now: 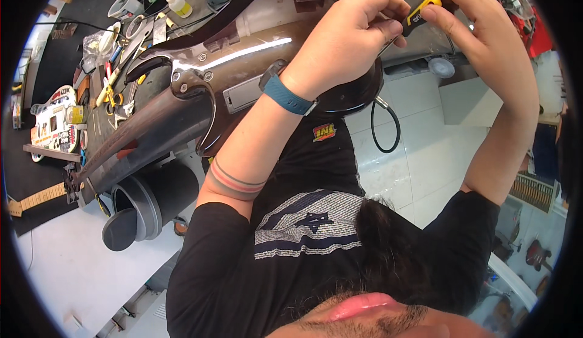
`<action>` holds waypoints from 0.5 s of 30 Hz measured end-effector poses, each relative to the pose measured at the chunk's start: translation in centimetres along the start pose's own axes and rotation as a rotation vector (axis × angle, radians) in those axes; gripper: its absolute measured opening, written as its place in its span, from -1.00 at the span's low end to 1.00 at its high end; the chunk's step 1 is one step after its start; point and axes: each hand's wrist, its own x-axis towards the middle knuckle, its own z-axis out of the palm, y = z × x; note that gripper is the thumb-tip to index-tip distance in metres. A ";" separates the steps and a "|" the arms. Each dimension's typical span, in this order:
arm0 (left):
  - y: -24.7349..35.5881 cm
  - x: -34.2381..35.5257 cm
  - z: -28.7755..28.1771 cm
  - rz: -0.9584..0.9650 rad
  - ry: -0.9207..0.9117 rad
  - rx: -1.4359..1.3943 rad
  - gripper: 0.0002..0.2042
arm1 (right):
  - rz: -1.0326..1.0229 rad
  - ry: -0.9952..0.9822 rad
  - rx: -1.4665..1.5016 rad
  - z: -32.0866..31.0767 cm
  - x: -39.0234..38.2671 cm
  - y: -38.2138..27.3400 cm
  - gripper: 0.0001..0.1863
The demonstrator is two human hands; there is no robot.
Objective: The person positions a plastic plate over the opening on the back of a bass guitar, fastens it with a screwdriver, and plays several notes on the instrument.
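A glossy dark brown electric guitar [231, 52] lies back up, with a rectangular cover plate [243, 93] and its neck [133, 125] stretching to the lower left. My right hand [467, 37] grips a yellow and black screwdriver [431, 3] by the handle above the guitar's right end. My left hand [352, 40], with a watch on the wrist, is curled beside the screwdriver's shaft, thumb and fingers pinched; what they hold is partly hidden. A black cable [395, 131] hangs in a loop from the guitar's lower right edge.
Tools, scissors [114, 101], a glue bottle [180, 5] and a sticker-covered white board [53, 122] crowd the dark workbench [42, 46]. A black bin [146, 201] stands under the guitar neck, near a white surface [79, 265]. Tiled floor [419, 156] shows below the bench's right side.
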 end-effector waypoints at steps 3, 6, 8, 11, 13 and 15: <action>-0.3 0.1 -0.1 -0.059 -0.038 -0.034 -0.74 | -0.091 -0.284 -0.015 -0.9 0.1 2.7 -0.72; -0.7 0.2 0.5 0.015 -0.003 0.049 -0.67 | 0.091 0.116 0.019 3.9 -1.2 3.2 -0.52; -0.8 0.3 0.5 0.062 0.031 0.114 -0.62 | 0.123 0.078 0.005 4.1 -1.0 3.1 -0.56; -0.4 0.2 0.3 0.078 0.050 0.165 -0.60 | 0.050 0.038 0.077 3.0 -1.1 2.8 -0.66; -0.1 0.1 0.3 0.071 0.051 0.182 -0.60 | -0.059 0.037 0.163 2.9 -1.5 2.8 -0.71; 0.0 0.0 0.2 0.038 0.035 0.194 -0.71 | -0.130 0.185 0.306 3.7 -2.2 3.0 -0.75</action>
